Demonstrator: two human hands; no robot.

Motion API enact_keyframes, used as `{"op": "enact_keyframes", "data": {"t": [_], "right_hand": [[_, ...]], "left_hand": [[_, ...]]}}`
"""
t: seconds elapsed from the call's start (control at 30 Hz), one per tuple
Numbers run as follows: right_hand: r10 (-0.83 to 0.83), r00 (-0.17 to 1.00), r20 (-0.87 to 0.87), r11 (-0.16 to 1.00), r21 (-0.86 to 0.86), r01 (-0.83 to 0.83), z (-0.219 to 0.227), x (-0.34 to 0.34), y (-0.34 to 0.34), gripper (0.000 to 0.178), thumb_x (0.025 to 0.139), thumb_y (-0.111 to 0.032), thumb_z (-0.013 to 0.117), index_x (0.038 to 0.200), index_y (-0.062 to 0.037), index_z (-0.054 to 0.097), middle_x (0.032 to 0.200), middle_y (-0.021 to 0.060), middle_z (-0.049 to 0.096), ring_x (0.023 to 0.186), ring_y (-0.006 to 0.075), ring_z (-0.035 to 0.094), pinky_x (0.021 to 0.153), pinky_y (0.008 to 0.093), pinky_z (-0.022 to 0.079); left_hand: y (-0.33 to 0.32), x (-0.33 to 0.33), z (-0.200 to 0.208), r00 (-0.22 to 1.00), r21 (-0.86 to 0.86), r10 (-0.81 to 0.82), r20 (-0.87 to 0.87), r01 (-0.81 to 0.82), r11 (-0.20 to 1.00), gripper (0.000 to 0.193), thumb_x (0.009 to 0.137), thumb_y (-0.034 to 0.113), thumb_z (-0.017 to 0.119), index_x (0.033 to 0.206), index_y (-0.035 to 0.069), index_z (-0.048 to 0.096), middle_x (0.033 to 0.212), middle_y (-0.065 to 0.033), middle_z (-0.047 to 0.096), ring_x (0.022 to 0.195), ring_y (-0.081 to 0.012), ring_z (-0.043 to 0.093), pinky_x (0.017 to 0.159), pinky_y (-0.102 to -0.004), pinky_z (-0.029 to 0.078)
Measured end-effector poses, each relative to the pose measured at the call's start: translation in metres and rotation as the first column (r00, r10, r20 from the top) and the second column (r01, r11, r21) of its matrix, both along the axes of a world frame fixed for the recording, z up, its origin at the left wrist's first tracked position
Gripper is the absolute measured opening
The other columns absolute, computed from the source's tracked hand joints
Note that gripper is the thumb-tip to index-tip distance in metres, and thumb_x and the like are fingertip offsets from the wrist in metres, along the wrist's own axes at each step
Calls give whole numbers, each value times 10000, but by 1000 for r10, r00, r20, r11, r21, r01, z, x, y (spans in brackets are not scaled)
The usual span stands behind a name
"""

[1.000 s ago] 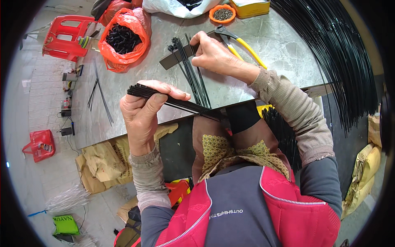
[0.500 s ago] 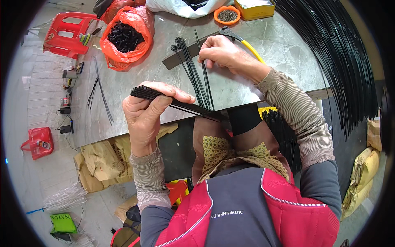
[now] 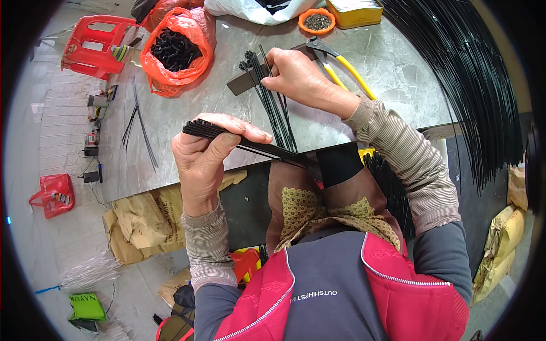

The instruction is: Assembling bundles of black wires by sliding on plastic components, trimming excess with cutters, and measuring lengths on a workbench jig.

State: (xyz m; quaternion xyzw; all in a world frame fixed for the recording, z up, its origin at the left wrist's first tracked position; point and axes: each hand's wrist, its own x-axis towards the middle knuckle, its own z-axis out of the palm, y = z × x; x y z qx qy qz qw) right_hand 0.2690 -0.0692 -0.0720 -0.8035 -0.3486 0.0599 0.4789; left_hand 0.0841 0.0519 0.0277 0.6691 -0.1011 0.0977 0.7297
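My left hand [image 3: 199, 159] is closed around a bundle of thin black rods [image 3: 256, 147], just over the table's front edge. The bundle's blunt ends stick out past my fingers on the left. Above the table, my right hand [image 3: 307, 82] pinches one thin black rod [image 3: 263, 57] between thumb and fingertips. That rod slants beside a group of similar black rods [image 3: 272, 116], whose far ends carry small dark knobs. The group's far part lies across a flat dark grey bar [image 3: 241, 84]. Yellow-handled pliers [image 3: 358, 75] lie partly behind my right wrist.
An orange-red plastic bag [image 3: 206, 61] of short black pieces stands at the back left. Behind are an orange bowl [image 3: 305, 28] and a yellow tin [image 3: 358, 19]. Long black rods [image 3: 478, 85] hang over the right edge. A few loose rods [image 3: 136, 105] lie left.
My right hand has moved left, toward the group of rods, and the top of its rod leans further left. More of the pliers shows. My left hand has hardly moved.
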Motion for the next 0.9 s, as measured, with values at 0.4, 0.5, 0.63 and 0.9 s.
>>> {"op": "enact_keyframes", "data": {"t": [0.4,0.5,0.63,0.9], "right_hand": [[-52,998,41,994,-90,56,3,-2,12,424,774,-166,772,1089,42,579,846,188,688,836,332,700,758,412,552],[-38,985,-167,988,141,62,11,0,1,578,754,-134,737,1251,82,536,867,115,663,804,208,649,723,343,532],[78,821,-566,971,229,65,13,4,-10,505,758,-148,707,1212,51,605,892,15,633,769,109,575,608,247,447],[-124,990,-73,957,255,138,0,36,-27,410,860,-130,705,1209,46,579,943,112,684,858,175,668,700,317,546]], "left_hand": [[-2,-2,1,998,72,62,-16,-61,996,71,976,60,616,1017,2,613,878,-178,695,840,-335,708,796,-495,584],[4,-1,-1,1000,14,22,3,-22,1000,99,959,2,612,1045,-43,630,942,-222,724,898,-342,729,848,-472,595],[4,-1,-2,1000,12,21,14,-21,1000,94,958,8,616,1039,-39,627,939,-225,723,895,-342,729,845,-472,595],[1,-1,-1,999,13,26,18,-26,1000,89,959,15,620,1034,-32,620,935,-231,719,883,-345,726,833,-493,596]]}}
